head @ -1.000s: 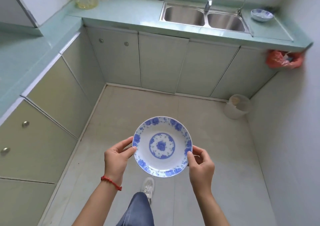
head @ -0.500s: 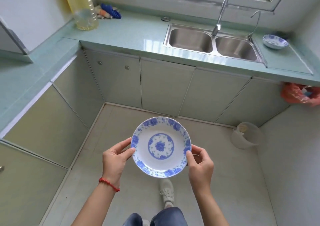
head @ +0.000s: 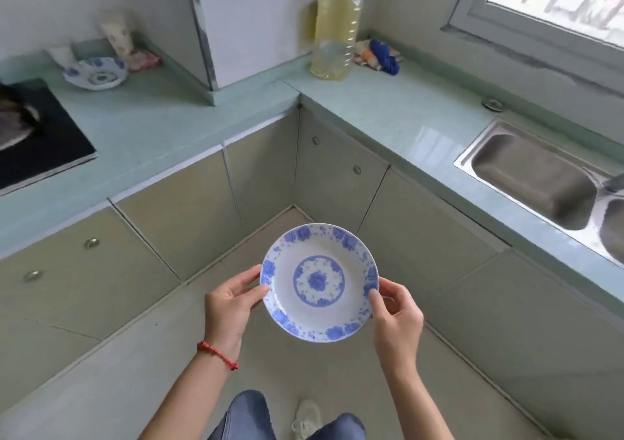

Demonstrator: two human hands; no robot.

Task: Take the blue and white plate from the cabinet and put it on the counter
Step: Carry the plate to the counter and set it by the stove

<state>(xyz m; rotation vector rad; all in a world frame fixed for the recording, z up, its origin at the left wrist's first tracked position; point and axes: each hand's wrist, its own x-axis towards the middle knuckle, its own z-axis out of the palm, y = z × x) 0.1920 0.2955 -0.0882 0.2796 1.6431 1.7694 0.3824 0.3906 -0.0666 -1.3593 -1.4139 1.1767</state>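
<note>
The counter (head: pixel 189 125) wraps the corner ahead; the blue and white plate (head: pixel 319 283) hangs over the floor, well short of its edge. My left hand (head: pixel 229 308) and right hand (head: pixel 398 314) pinch opposite rims, thumbs on top. A slack thumb could drop it.

Pale green counter (head: pixel 388 115) bears an oil bottle (head: pixel 334 34) and bowl (head: pixel 98 73).
</note>
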